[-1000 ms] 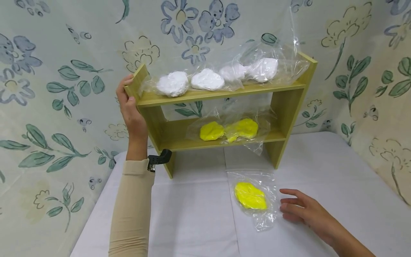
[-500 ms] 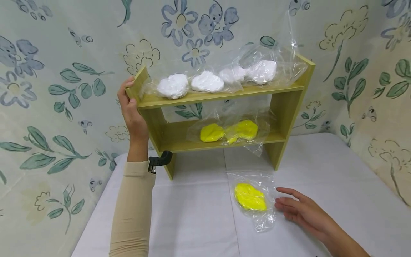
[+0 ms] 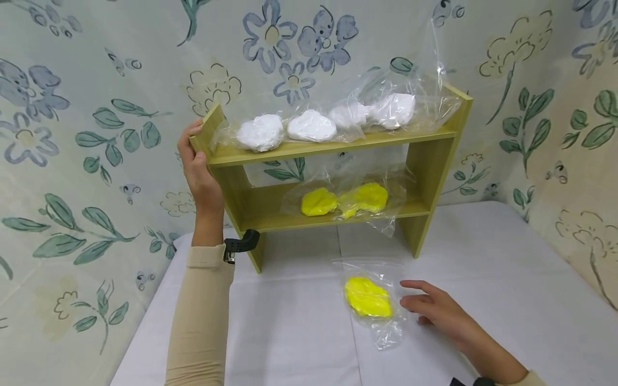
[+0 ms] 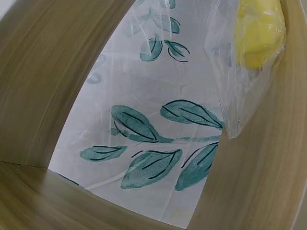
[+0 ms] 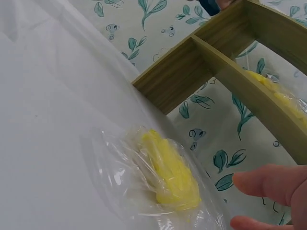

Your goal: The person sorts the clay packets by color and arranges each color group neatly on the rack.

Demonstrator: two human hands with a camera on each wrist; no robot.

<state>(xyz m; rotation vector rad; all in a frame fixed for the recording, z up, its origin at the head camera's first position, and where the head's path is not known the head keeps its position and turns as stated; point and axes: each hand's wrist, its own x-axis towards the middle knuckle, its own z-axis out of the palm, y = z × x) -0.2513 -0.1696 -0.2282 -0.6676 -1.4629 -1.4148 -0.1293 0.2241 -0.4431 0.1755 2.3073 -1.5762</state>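
My left hand [image 3: 200, 174] grips the upper left side panel of a small wooden shelf [image 3: 333, 153]. Its thumb lies in front and its fingertips go behind the panel. On the table lies a clear plastic bag [image 3: 388, 335] with a flat yellow lump [image 3: 368, 296] inside, whose material I cannot tell. My right hand [image 3: 436, 311] is at the bag's right edge, fingers loosely bent and thumb apart, pinching nothing. In the right wrist view two of its fingers [image 5: 264, 184] show beside the bagged yellow lump [image 5: 172, 175].
Several bagged white lumps [image 3: 311, 126] sit on the top board. Two bagged yellow lumps [image 3: 318, 202] rest on the lower board, one bag corner hanging over its front. A white cloth [image 3: 299, 321] covers the table, and a floral curtain [image 3: 120, 161] stands behind.
My right hand has moved left to the bag on the table, and that bag has shifted slightly left. My left hand keeps its grip on the shelf.
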